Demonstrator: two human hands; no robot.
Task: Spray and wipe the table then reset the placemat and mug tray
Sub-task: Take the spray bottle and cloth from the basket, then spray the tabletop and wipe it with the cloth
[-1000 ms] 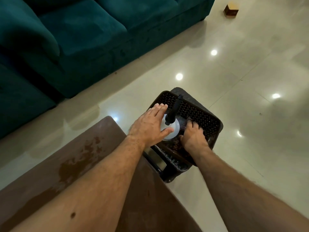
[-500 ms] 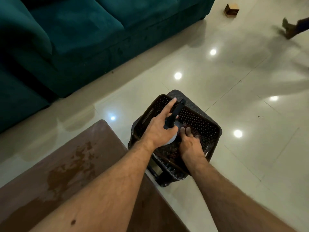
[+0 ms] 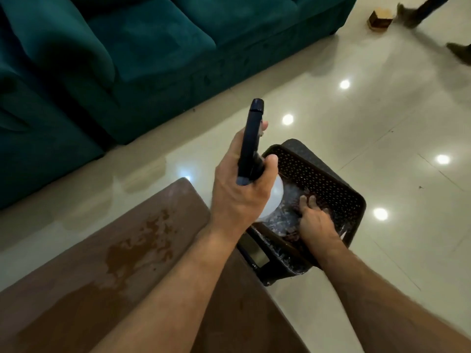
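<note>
My left hand (image 3: 239, 189) grips the neck of a spray bottle (image 3: 251, 146) with a black trigger head and a white body, held above the table's far corner and the basket. My right hand (image 3: 314, 220) reaches down into a dark perforated plastic basket (image 3: 328, 184) standing on the floor beside the table. Its fingers press into crinkled clear plastic and something dark at the bottom, and what they hold is hidden. The brown wooden table (image 3: 142, 253) at lower left carries a wet stain. Neither placemat nor mug tray is in view.
A teal sofa (image 3: 122, 54) runs along the left and top, close to the table's corner. Glossy cream tile floor (image 3: 382, 128) spreads to the right. A small wooden block (image 3: 379, 17) sits far back, beside a passing person's feet (image 3: 458, 52).
My left hand closed round the spray bottle and lifted it up out of the basket. My right hand stayed down in the basket. A person's feet came into view at the far right.
</note>
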